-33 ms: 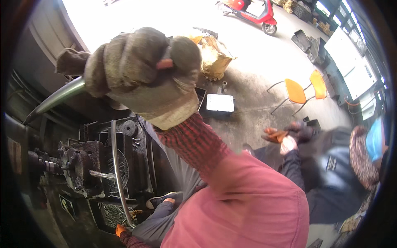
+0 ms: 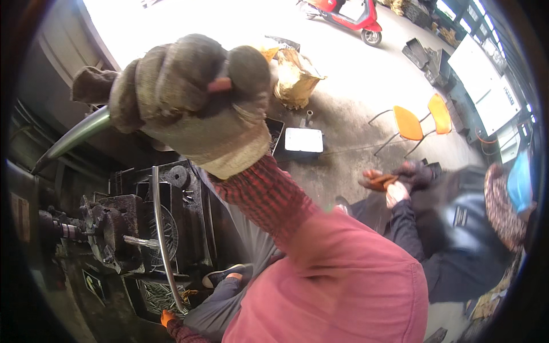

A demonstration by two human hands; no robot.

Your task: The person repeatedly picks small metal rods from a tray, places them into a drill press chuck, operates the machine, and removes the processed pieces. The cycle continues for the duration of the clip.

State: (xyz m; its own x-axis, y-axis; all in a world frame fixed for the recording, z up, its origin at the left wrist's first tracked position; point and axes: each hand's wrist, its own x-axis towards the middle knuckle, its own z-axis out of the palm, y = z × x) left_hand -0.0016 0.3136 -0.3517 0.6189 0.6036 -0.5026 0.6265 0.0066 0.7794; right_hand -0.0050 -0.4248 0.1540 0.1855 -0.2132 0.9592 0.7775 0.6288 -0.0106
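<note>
My right hand (image 2: 189, 103), in a thick grey-brown work glove with a hole showing skin, is closed in a fist high in the picture. It grips a curved metal lever (image 2: 77, 137), whose bare end reaches out to the left. Down at the lower left, my left hand (image 2: 168, 318) wears an orange glove beside a tray (image 2: 134, 297) of small metal pins (image 2: 160, 297); its fingers are too small to read. Another curved metal bar (image 2: 162, 240) stands between the two hands, in front of a dark greasy machine (image 2: 111, 231).
At the right a co-worker (image 2: 457, 228) in a dark apron has both hands at a brown glove (image 2: 380, 181). Beyond are an orange chair (image 2: 408, 124), a white-topped box (image 2: 303, 140), a bulging sack (image 2: 296, 80) and a red scooter (image 2: 349, 17). Dark bins (image 2: 429, 63) stand farther right.
My right hand has shifted slightly left and up, still closed on the lever. The co-worker's hands and upper body have moved a little. My left hand looks unchanged.
</note>
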